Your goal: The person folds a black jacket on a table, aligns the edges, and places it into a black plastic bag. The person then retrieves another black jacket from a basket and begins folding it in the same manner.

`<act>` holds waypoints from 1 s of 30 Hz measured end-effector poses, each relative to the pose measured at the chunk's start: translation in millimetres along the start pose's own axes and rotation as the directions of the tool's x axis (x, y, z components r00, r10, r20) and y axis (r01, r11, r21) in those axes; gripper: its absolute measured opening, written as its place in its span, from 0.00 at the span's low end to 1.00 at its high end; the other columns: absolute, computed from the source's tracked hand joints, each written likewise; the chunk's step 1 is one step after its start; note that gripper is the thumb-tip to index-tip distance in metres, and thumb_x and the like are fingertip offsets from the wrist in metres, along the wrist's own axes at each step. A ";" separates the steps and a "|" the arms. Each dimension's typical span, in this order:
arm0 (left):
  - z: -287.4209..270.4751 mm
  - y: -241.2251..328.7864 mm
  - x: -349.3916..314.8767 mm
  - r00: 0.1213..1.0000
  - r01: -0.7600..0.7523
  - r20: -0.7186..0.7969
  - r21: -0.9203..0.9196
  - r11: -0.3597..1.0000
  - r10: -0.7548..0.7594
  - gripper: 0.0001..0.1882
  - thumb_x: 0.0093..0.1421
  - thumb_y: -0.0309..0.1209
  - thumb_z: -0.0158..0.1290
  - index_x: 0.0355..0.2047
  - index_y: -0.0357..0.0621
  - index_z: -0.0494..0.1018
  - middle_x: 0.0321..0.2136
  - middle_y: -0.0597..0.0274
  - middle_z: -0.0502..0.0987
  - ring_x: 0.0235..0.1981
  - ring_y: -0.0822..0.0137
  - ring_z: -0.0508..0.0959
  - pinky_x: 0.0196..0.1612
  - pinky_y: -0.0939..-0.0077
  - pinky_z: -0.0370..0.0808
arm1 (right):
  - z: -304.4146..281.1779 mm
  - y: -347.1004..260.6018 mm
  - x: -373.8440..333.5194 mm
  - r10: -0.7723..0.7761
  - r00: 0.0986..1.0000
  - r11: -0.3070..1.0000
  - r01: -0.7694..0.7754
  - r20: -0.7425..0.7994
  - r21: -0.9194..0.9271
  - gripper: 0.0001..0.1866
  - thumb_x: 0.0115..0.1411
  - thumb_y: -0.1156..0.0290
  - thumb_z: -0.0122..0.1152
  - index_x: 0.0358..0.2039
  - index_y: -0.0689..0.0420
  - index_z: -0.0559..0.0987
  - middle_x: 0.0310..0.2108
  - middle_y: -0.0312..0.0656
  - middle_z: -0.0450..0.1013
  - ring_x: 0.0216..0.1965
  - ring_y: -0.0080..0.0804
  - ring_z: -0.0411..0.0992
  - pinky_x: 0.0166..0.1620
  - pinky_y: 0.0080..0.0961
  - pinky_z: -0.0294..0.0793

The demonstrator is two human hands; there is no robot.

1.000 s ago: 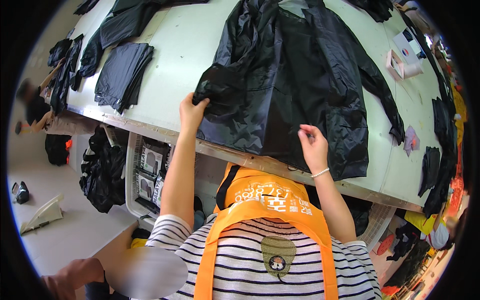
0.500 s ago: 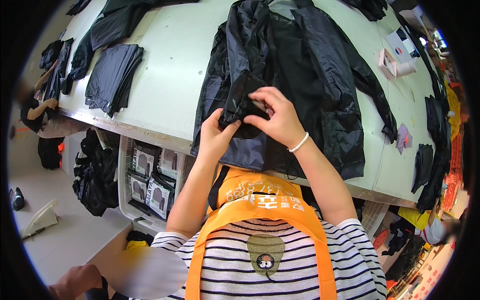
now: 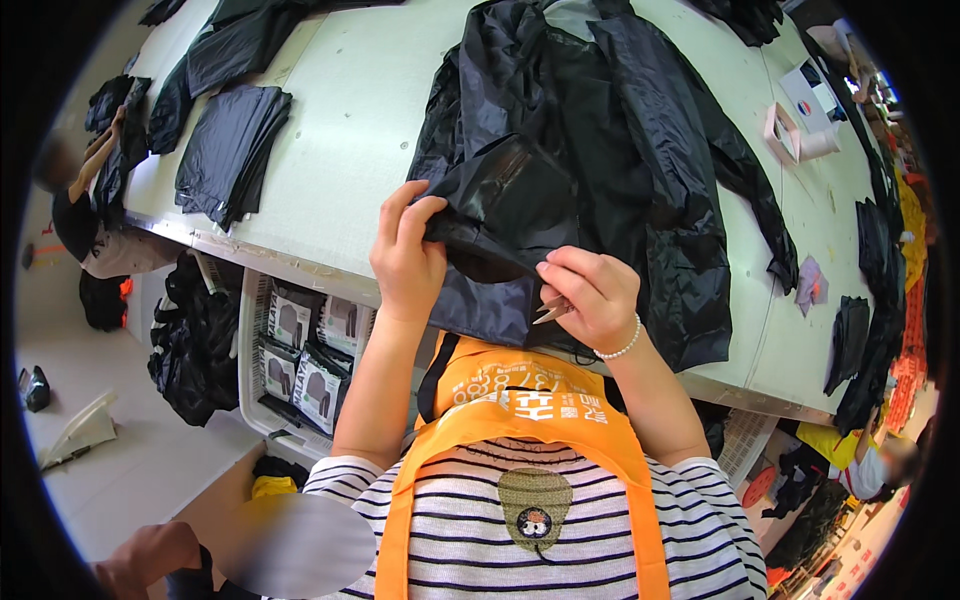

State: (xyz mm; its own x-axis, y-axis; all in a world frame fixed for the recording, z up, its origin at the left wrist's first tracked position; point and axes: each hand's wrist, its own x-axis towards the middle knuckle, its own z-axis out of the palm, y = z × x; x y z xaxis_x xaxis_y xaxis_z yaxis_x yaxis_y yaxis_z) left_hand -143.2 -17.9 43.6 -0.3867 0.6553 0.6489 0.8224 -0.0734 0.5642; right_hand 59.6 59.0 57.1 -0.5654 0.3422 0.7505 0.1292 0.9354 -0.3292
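A black jacket lies spread open before me, its thin shiny fabric wrinkled. My left hand is closed on the edge of a black sleeve end, thumb hidden behind the cloth. With my right hand I pinch the opposite edge of that opening, so the sleeve end stretches wide between both hands. Small thread snips also sit in my right hand, metal blades poking out below the fingers. Their handle is mostly hidden in the palm. Under the raised fabric shows the jacket's hem.
Folded black garments lie to the left on the pale table. Below its edge stands a white crate of packaged garments. A pink box and grey-pink scrap lie at right. Other people work at both sides.
My hands have moved apart, left hand leftward, right hand down and right, opening out the bunched sleeve end. The snips' blades now show at my right hand.
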 end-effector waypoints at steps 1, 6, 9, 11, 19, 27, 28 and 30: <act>1.9 -1.6 -1.1 1.000 0.013 -0.008 -0.028 1.000 -0.013 0.20 0.39 0.11 0.44 0.33 0.40 0.73 0.40 0.54 0.74 0.37 0.55 0.76 0.39 0.70 0.74 | 0.9 0.2 -2.8 0.022 0.999 0.999 -0.023 0.035 0.028 0.16 0.38 0.78 0.66 0.32 0.54 0.78 0.33 0.36 0.73 0.21 0.29 0.71 0.23 0.19 0.69; 0.1 -4.8 -18.8 0.999 0.039 0.040 -0.148 0.988 -0.034 0.19 0.39 0.10 0.42 0.32 0.36 0.72 0.38 0.52 0.74 0.39 0.52 0.75 0.44 0.69 0.72 | 17.6 20.5 -13.2 0.521 0.819 0.713 -0.572 0.239 0.406 0.05 0.52 0.76 0.63 0.31 0.60 0.79 0.34 0.38 0.75 0.23 0.22 0.69 0.27 0.17 0.69; 3.3 -0.7 -31.5 0.993 0.115 0.048 -0.219 0.969 -0.106 0.17 0.41 0.10 0.39 0.30 0.36 0.69 0.37 0.51 0.74 0.39 0.55 0.74 0.46 0.73 0.69 | 53.5 54.9 -9.5 0.732 0.601 0.368 -0.745 0.321 0.556 0.10 0.56 0.77 0.60 0.40 0.63 0.77 0.33 0.33 0.75 0.29 0.13 0.67 0.35 0.13 0.68; 0.8 -12.9 -41.9 0.978 0.145 0.184 -0.254 0.956 -0.099 0.24 0.43 0.14 0.45 0.44 0.38 0.69 0.44 0.51 0.71 0.46 0.58 0.72 0.49 0.74 0.67 | 63.8 64.6 -13.5 0.686 0.535 0.190 -0.786 0.494 0.589 0.09 0.57 0.75 0.60 0.38 0.62 0.77 0.30 0.31 0.74 0.28 0.12 0.66 0.34 0.12 0.67; -5.1 -42.3 -4.2 0.676 0.736 0.670 -0.637 0.230 -0.308 0.38 0.57 0.43 0.52 0.64 0.39 0.52 0.56 0.52 0.63 0.57 0.63 0.63 0.59 0.68 0.59 | 34.0 55.0 19.5 0.546 0.511 0.022 -0.801 0.664 0.599 0.07 0.58 0.70 0.60 0.35 0.58 0.79 0.25 0.25 0.71 0.21 0.08 0.60 0.23 0.09 0.58; 3.9 -34.2 46.2 0.397 0.857 0.918 -0.379 0.348 0.021 0.47 0.41 0.49 0.65 0.56 0.31 0.61 0.47 0.57 0.71 0.50 0.67 0.69 0.56 0.75 0.62 | 22.7 57.8 38.8 0.455 0.619 0.161 -0.765 0.641 0.624 0.06 0.57 0.74 0.60 0.34 0.62 0.79 0.29 0.28 0.74 0.31 0.12 0.68 0.37 0.13 0.69; 2.7 -35.8 47.7 0.390 0.869 0.916 -0.398 0.293 0.089 0.48 0.40 0.48 0.66 0.55 0.30 0.61 0.47 0.57 0.71 0.50 0.67 0.69 0.56 0.75 0.62 | 20.6 59.2 39.1 0.469 0.615 0.171 -0.767 0.634 0.618 0.05 0.57 0.75 0.61 0.34 0.62 0.78 0.28 0.28 0.73 0.30 0.12 0.68 0.37 0.13 0.69; -4.6 -30.2 50.1 0.342 0.888 0.930 -0.367 0.278 0.134 0.51 0.34 0.43 0.71 0.55 0.30 0.60 0.49 0.57 0.69 0.52 0.68 0.67 0.57 0.75 0.60 | 21.9 61.9 40.6 0.545 0.666 0.347 -0.732 0.510 0.586 0.05 0.57 0.73 0.62 0.29 0.61 0.76 0.23 0.32 0.71 0.27 0.12 0.66 0.31 0.16 0.68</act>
State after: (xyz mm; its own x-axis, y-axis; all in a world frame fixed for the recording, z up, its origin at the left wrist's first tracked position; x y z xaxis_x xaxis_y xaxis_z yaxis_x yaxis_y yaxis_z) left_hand -189.3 13.7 61.4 0.3660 0.9137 -0.1768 -0.2676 0.2853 0.9203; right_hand 26.8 128.9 54.7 -0.7215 0.6918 0.0283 -0.0187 0.0213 -0.9996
